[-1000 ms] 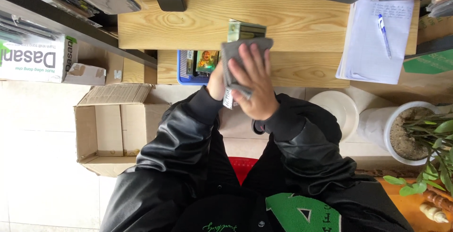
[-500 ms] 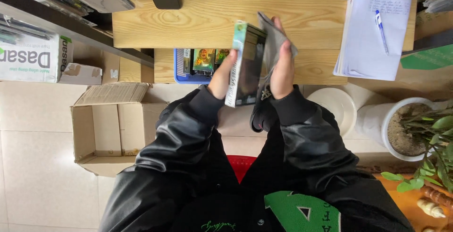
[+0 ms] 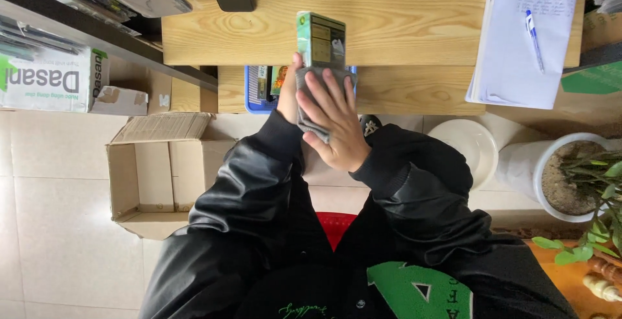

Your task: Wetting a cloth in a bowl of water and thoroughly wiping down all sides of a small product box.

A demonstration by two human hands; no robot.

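In the head view I hold a small green and black box upright above the wooden desk. My left hand grips the box from its left side, mostly hidden behind it. My right hand presses a grey cloth flat against the lower face of the box, fingers spread over the cloth. Both black jacket sleeves reach up from the bottom of the view.
An open cardboard box sits on the tiled floor at left. A blue basket with packets is under the desk edge. Papers with a blue pen lie at right. A white potted plant and a white bowl-shaped lid stand at right.
The box was turned edge-on half a second ago with the cloth hanging beside it; now its face points at me and my right hand presses the cloth onto its lower part.
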